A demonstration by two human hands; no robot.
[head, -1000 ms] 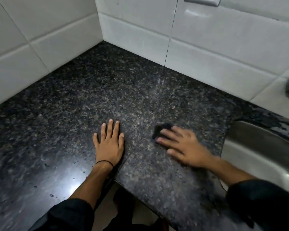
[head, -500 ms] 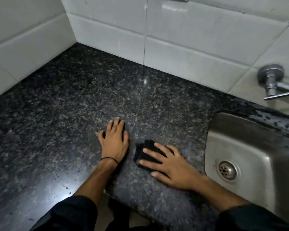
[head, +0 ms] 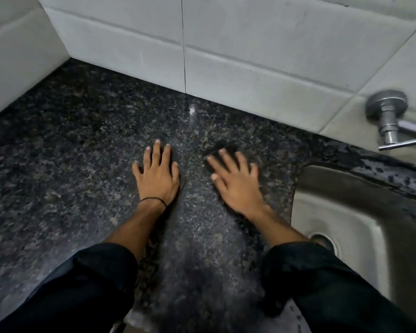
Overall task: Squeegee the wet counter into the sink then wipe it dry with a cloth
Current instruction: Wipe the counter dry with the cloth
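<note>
The dark speckled granite counter (head: 70, 145) fills the middle of the head view. My left hand (head: 157, 176) lies flat on it, fingers spread, holding nothing, a thin black band at the wrist. My right hand (head: 235, 181) presses flat on a small dark cloth (head: 225, 146), of which only a blurred edge shows beyond the fingertips. The steel sink (head: 360, 212) is set into the counter just right of my right hand, its drain (head: 324, 240) partly hidden by my sleeve.
White tiled walls (head: 250, 56) close the counter at the back and left, meeting in a corner at upper left. A metal tap (head: 392, 121) juts from the wall above the sink. Water spots dot the counter strip behind the sink. The counter's front edge is between my arms.
My right hand has slid the cloth away from me toward the back wall. My left hand stays flat in the same spot. The view has shifted and come closer.
</note>
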